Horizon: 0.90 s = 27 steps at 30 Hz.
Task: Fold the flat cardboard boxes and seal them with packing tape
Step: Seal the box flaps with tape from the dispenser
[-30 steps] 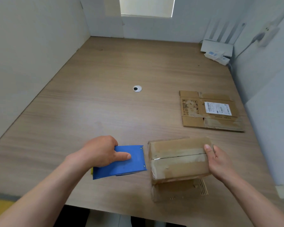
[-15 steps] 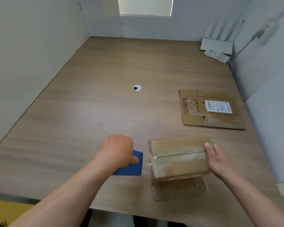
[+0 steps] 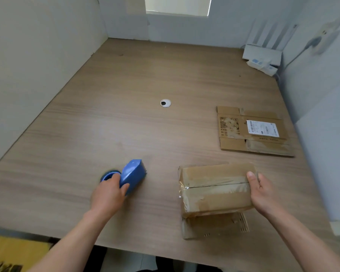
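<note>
A folded cardboard box (image 3: pixel 214 190) stands near the table's front edge, its top flaps closed and covered with clear tape. My right hand (image 3: pixel 263 193) grips its right end, thumb on top. To the left, my left hand (image 3: pixel 108 195) holds a blue tape dispenser (image 3: pixel 133 174) that lies on the table, well apart from the box. A flat cardboard box (image 3: pixel 251 130) with a white label lies further back on the right.
The wooden table (image 3: pixel 126 114) has a round cable grommet (image 3: pixel 165 103) in its middle. White walls enclose it on the left, back and right. A white router (image 3: pixel 262 54) and small packets sit in the far right corner. Something yellow (image 3: pixel 14 252) lies below the front edge.
My left hand has carried the blue tape dispenser leftward, away from the box, and lowered it onto the table. My right hand and the box have stayed put.
</note>
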{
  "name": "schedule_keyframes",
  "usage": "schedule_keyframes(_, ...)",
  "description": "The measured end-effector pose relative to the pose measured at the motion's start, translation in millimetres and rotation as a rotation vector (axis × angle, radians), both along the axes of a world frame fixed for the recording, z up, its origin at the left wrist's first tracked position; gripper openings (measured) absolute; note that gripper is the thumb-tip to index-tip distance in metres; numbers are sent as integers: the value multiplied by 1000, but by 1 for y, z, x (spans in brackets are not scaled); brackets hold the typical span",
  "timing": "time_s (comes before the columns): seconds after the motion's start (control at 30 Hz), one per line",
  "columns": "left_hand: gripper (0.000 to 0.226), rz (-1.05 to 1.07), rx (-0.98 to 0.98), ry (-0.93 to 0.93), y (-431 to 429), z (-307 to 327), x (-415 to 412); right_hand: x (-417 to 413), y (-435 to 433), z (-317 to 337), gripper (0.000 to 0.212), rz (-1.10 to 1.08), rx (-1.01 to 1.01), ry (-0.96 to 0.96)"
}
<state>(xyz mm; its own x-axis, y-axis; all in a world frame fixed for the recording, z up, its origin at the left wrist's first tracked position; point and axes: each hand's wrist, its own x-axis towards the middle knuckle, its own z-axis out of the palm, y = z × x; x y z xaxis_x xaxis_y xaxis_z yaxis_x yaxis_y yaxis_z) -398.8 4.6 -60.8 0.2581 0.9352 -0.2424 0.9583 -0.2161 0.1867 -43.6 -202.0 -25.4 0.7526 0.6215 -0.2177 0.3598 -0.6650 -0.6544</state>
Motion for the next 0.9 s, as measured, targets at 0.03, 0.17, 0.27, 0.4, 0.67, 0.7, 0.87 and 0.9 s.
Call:
schedule_keyframes(0.03, 24, 10, -13, -10, 1, -4, -4, -1, 0, 0, 43, 1, -5, 1)
schedule_keyframes(0.17, 26, 5, -33, -3, 4, -10, -10, 0, 0, -1, 47, -8, -6, -6)
schedule_keyframes(0.27, 34, 37, -39, -32, 2, -4, -5, 1, 0, -4, 48, -19, 4, -6)
schedule_keyframes(0.4, 48, 35, 200, -563, -40, 34, 34, 1, 2, -7, 46, -16, 26, -10)
schedule_keyframes(0.67, 83, 19, -315, -683, -120, 48, 164, -2, 2, 0, 43, -13, 15, 7)
schedule_keyframes(0.7, 81, 36, -323, -670, -119, 44, 166, -1, 2, 1, 42, -8, 20, 8)
schedule_keyframes(0.87, 58, 232, -557, -919, -110, 33, 156, 2, -1, -4, 37, -54, 113, 342)
schedule_keyframes(0.9, 62, 275, -588, -949, -109, 26, 156, 6, -3, -7, 44, -80, 138, 454)
